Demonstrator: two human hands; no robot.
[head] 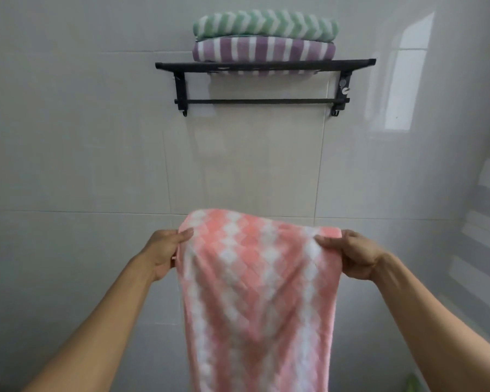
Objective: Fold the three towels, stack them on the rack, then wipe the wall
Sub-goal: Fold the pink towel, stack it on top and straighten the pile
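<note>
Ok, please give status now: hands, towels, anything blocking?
Left hand and right hand pinch pink towel top corners. Green towel on purple towel, stacked on rack. Nothing blocking.

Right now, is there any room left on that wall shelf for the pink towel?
The rack has bare shelf at both ends, left and right of the purple towel, though narrow. The middle is crowded: the green towel lies on the purple one. Its top is free. The left hand and right hand hold the pink towel below.

You see three towels: one green (265, 26), one purple (263, 49), one pink (259, 292). You have one rack (265, 65) with two hooks (184, 113), and two hands, left (167, 251) and right (352, 254).
</note>
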